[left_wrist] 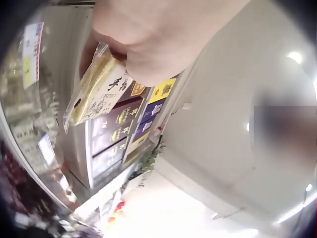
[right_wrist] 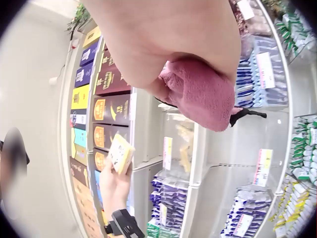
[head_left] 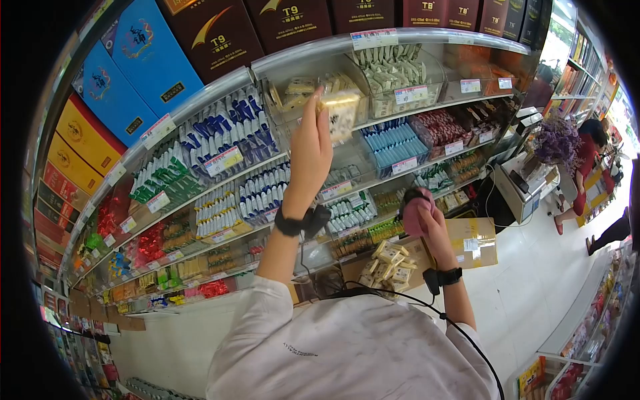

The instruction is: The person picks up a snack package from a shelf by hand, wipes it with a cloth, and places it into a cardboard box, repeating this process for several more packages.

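Left grip (head_left: pixel 312 153): pinched on snack pack (head_left: pixel 343 117) at 12 o'clock in head view, maybe to avoid squashing it.
Right grip (head_left: pixel 439 235): curled round pink cloth (head_left: pixel 417 217) at 3 o'clock, likely to keep handy.

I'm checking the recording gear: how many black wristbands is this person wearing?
2: one black wristband just below the left hand, another just below the right hand in the head view. None seems hidden.

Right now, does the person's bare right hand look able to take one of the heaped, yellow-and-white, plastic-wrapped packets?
Probably not immediately: the right hand grips a fuzzy pink cloth, which would likely need setting down first. Otherwise, the heaped packets lie uncovered and seem close by.
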Demonstrator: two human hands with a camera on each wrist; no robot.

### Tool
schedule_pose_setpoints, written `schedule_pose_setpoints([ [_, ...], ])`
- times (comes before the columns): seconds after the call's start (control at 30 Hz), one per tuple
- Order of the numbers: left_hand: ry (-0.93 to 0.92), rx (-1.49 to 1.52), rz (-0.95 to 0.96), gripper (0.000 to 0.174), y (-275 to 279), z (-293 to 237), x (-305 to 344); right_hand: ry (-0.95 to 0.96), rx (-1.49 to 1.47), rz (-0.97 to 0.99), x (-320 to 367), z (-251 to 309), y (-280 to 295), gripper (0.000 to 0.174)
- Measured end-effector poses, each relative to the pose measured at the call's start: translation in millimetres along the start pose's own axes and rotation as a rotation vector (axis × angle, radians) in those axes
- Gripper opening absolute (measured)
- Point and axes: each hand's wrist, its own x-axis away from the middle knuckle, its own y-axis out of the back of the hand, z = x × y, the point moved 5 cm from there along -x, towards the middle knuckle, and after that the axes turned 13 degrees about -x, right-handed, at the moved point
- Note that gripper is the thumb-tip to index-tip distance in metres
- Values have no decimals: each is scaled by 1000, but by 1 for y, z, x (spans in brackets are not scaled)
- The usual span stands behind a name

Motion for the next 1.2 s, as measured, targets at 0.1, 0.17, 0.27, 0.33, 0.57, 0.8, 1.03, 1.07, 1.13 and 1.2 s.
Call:
schedule_pose_setpoints([
  [0.1, 66, 306, 112, 40, -6, -4, 28, 74, -22, 72, 6, 43, -66, 36],
  [0.17, 260, 393, 300, 41, -8, -14, 50, 89, -46, 123, 4, 58, -91, 35],
  [0.27, 299, 451, 427, 40, -20, -13, 75, 7, -123, 126, 9, 60, -119, 34],
  [0.33, 247, 439, 436, 39, -24, -18, 88, -58, -79, 180, 18, 60, -141, 33],
  [0.57, 316, 435, 662, 38, -12, -5, 109, 23, -132, 145, 26, 42, -160, 27],
  [0.8, 301, 410, 621, 43, -13, -8, 123, 106, 15, 183, 23, 42, -152, 18],
  [1.03, 322, 489, 530, 56, -24, 1, 131, 56, -72, 94, 21, 35, -144, 21],
  [1.07, 311, 491, 527, 56, -23, 2, 131, 6, -112, 103, 21, 34, -143, 22],
  [1.13, 291, 499, 553, 57, -22, 3, 130, -52, 46, 152, 25, 39, -148, 24],
  [1.2, 272, 513, 620, 58, -20, 3, 131, -51, 144, 209, 21, 31, -144, 25],
])
